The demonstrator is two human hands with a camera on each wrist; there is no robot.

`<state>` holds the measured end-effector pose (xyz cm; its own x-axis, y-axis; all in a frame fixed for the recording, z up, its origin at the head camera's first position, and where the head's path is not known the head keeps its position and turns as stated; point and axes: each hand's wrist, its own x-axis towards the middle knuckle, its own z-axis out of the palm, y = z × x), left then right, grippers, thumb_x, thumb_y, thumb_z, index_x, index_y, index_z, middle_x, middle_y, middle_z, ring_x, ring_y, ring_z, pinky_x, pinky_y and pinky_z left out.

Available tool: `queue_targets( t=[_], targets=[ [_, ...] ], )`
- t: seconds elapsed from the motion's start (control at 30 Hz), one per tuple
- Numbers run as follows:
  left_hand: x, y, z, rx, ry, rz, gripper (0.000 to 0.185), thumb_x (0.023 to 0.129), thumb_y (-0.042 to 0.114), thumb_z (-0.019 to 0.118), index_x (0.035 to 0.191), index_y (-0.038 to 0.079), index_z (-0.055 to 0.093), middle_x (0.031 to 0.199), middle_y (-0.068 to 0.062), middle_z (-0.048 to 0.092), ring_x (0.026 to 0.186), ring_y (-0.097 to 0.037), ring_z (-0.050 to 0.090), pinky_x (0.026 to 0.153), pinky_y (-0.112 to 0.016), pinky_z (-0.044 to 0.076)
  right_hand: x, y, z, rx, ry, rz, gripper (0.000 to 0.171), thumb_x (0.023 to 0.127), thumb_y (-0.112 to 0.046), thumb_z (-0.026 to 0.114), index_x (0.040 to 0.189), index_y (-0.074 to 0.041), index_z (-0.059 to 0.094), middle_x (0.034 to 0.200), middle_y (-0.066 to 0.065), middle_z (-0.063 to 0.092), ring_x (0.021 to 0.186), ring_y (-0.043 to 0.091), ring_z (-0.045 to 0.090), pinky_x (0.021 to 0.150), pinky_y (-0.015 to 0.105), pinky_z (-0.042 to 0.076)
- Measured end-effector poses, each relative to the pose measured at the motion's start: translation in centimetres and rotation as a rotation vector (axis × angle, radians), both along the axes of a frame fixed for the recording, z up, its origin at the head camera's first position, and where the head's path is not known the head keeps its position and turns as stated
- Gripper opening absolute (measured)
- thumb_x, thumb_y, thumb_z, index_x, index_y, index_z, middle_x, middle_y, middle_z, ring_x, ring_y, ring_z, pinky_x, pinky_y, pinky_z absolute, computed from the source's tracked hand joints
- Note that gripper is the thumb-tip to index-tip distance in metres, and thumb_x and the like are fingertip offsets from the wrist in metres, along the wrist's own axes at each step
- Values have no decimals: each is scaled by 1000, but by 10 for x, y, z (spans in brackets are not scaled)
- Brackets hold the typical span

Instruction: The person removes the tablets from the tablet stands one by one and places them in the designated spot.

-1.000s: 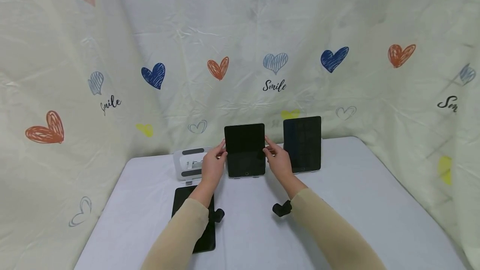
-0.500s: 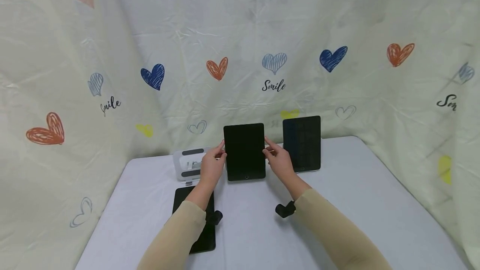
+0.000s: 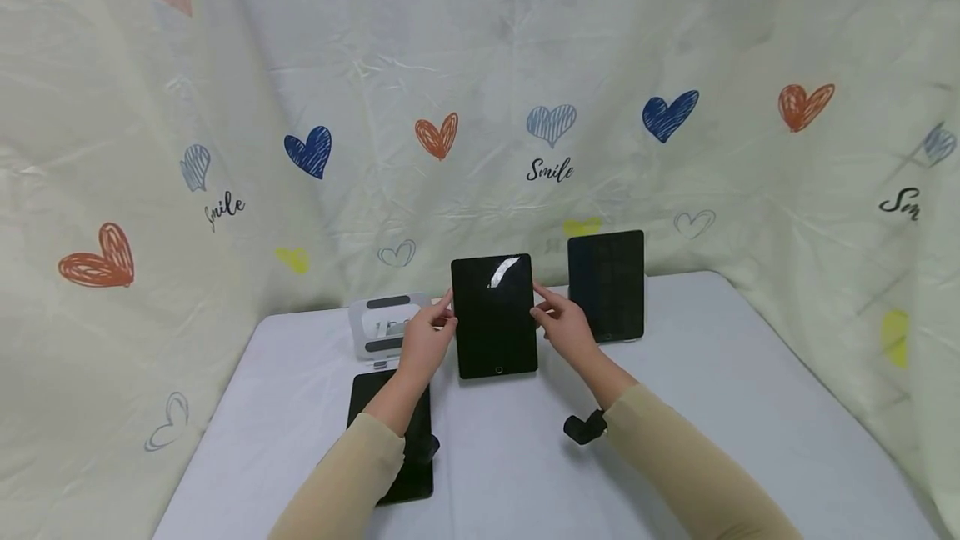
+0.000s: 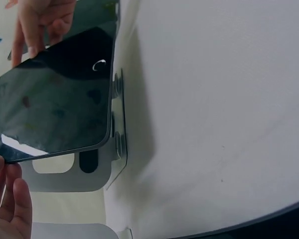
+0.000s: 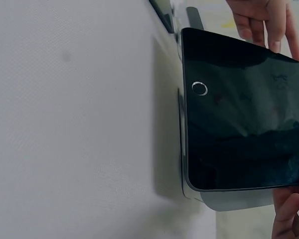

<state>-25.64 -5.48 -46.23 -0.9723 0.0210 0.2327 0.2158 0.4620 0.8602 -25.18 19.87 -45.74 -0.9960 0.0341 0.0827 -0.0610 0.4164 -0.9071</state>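
Note:
A black tablet [image 3: 495,317] with a round home button is held upright between both hands, just above the white table [image 3: 712,390]. My left hand [image 3: 429,338] pinches its left edge and my right hand [image 3: 564,323] pinches its right edge. In the left wrist view the tablet [image 4: 55,104] hangs in front of a silver stand [image 4: 97,172], with my left hand's fingers [image 4: 7,204] at its near edge. In the right wrist view the tablet [image 5: 244,109] covers most of that stand [image 5: 234,200], and my right hand's fingers [image 5: 289,216] grip its near edge.
A second dark tablet [image 3: 606,286] stands upright on a stand at the back right. An empty silver stand with black pads [image 3: 384,325] sits at the back left. Another black tablet [image 3: 390,432] lies flat under my left forearm. A heart-print cloth hangs behind.
Both hands have brought the tablet nearer to me and lower in view, off its stand; its screen now catches a glare near the top.

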Motion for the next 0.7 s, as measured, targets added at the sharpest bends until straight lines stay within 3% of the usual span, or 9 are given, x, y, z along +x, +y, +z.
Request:
queue_targets(
  t=[0.17, 0.4, 0.7],
  targets=[
    [8, -2, 1, 4, -25, -21, 50, 96, 17, 65, 144, 28, 53, 102, -1, 65, 94, -19, 64, 77, -35, 56, 6, 1, 1, -8, -30, 19, 54, 100, -13, 60, 150, -26, 45, 108, 12, 66, 93, 41, 62, 64, 29, 49],
    [21, -6, 2, 12, -40, -43, 52, 96, 16, 65, 145, 27, 52, 104, -2, 64, 95, -19, 64, 78, -34, 56, 14, 0, 0, -16, -56, 40, 54, 99, -11, 60, 150, -23, 46, 107, 13, 66, 89, 44, 61, 62, 30, 49],
    [31, -9, 5, 10, -64, -57, 54, 96, 16, 65, 146, 30, 50, 106, -1, 64, 95, -18, 65, 76, -34, 56, 22, 3, 6, -3, -60, 67, 54, 99, -12, 60, 150, -22, 45, 108, 14, 66, 77, 36, 60, 63, 36, 50]
  ],
)
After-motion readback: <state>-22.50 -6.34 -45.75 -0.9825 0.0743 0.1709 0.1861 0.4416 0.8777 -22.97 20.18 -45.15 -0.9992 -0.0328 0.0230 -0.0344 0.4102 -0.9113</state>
